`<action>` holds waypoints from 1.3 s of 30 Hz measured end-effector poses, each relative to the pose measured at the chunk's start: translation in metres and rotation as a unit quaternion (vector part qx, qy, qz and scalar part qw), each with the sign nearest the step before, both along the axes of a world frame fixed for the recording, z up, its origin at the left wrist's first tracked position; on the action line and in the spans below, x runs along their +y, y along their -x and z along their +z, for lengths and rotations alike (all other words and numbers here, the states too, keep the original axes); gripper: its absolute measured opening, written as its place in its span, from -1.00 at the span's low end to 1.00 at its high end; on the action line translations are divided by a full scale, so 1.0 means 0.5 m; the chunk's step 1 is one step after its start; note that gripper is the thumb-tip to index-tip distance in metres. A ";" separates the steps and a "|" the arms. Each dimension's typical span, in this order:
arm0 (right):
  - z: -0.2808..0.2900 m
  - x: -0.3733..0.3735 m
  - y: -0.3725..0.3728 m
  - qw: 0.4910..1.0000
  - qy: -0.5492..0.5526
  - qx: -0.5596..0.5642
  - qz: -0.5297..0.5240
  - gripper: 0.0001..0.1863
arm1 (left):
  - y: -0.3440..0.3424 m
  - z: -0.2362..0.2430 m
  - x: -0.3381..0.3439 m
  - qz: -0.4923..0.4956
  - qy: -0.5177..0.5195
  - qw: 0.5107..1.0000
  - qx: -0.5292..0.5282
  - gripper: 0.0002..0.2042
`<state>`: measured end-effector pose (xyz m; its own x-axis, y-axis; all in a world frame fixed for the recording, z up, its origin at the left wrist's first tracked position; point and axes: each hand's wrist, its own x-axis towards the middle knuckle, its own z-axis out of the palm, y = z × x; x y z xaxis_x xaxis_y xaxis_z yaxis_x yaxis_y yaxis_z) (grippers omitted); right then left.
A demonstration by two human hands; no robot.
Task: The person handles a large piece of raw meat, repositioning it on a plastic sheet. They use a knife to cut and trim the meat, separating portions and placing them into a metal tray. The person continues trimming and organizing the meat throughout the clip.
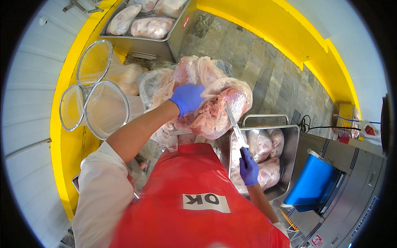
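Grey floor tiles (256,66) spread under us from twelve to two o'clock, edged by a yellow wall base (285,25). Near the centre, toward one o'clock, sits a big piece of raw meat (215,118), partly wrapped in clear plastic (153,89). Our left hand (187,99), purple-gloved, lies on it from the nine o'clock side; we cannot tell whether its fingers clamp down. Our right hand (249,168), well apart, grips a knife (236,130) by its handle; the tip reaches the meat. That hand and knife block part of the metal tub (292,151) of wrapped pieces at four o'clock. Beyond it we see a blue panel (312,182). Three metal hoops (85,86) stand at ten, another tub (155,50) of meat at eleven, our red apron (173,177) at six.
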<state>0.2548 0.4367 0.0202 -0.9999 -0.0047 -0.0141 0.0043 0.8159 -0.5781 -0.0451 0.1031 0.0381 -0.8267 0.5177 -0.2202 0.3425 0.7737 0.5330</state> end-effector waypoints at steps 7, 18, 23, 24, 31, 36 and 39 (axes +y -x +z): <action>0.047 0.004 -0.042 1.000 0.006 0.006 -0.029 -0.39 | 0.047 -0.064 0.025 0.079 -0.159 0.984 0.024 -0.58; 0.300 0.032 0.077 0.992 -0.112 -0.057 -0.010 -0.45 | 0.049 -0.045 -0.013 0.115 -0.101 0.987 0.055 -0.62; 0.389 0.014 0.186 0.964 -0.244 -0.102 0.023 -0.51 | 0.059 -0.017 -0.067 0.103 -0.038 0.978 0.176 -0.50; 0.405 0.020 0.206 0.959 -0.260 -0.107 0.046 -0.52 | 0.059 -0.026 -0.072 0.121 -0.044 0.970 0.208 -0.43; 0.579 -0.037 0.439 0.895 -0.334 -0.254 0.151 -0.60 | 0.058 -0.086 -0.071 0.231 -0.112 0.962 0.089 -0.11; 0.559 -0.092 0.557 0.855 -0.370 -0.269 0.244 -0.63 | 0.051 -0.078 -0.067 0.229 -0.109 0.964 0.086 -0.12; 0.503 -0.081 0.553 0.863 -0.356 -0.252 0.255 -0.56 | 0.049 -0.090 -0.065 0.230 -0.106 0.963 0.096 -0.13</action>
<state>-0.0219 0.3961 0.2720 -0.7360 -0.2530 -0.6280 -0.3564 0.9334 0.0417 -0.0693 0.0704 -0.0067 -0.9942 0.1040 0.0289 0.0973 0.7479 0.6567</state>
